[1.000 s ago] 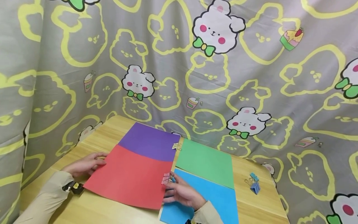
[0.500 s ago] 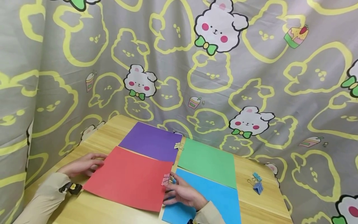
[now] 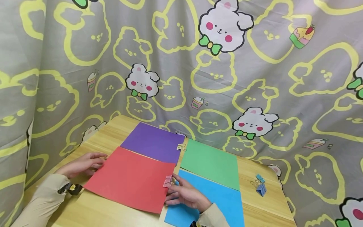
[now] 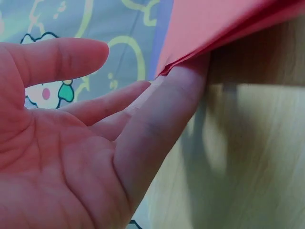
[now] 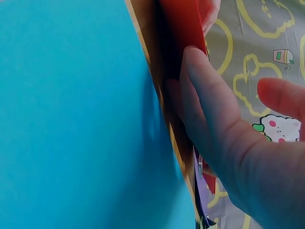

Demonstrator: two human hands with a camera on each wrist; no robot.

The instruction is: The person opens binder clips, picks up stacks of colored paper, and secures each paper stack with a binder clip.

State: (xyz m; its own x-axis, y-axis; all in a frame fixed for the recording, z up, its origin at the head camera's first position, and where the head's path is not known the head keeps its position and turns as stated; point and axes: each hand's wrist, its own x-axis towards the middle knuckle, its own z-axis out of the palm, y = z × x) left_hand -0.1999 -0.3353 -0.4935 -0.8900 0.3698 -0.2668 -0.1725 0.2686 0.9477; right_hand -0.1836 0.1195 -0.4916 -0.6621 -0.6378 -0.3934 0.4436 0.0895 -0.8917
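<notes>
A stack of red paper sheets [image 3: 130, 181] lies at the front left, its near edge bowed and a little raised. On its right edge sits a pink binder clip [image 3: 168, 181]. My left hand [image 3: 85, 164] is at the left edge; in the left wrist view its straight fingers [image 4: 157, 114] touch the red edges from the side, the thumb apart. At the opposite edge, just below the clip, my right hand [image 3: 188, 194] has its extended fingers [image 5: 214, 95] against the red paper, with its thumb [image 5: 281, 95] held away.
Purple paper [image 3: 154, 142] with a pale yellow binder clip [image 3: 181, 147] lies behind the red. Green paper [image 3: 210, 164] and blue paper [image 3: 215, 198] lie to the right. Further right are a teal clip [image 3: 260, 178] and a blue clip [image 3: 261, 189]. A patterned curtain [image 3: 170, 63] surrounds the wooden table [image 3: 272, 201].
The red sheets, which overlapped the purple paper a second ago, have come down toward me, and a strip of table now shows between them. Both hands stay at their edges.
</notes>
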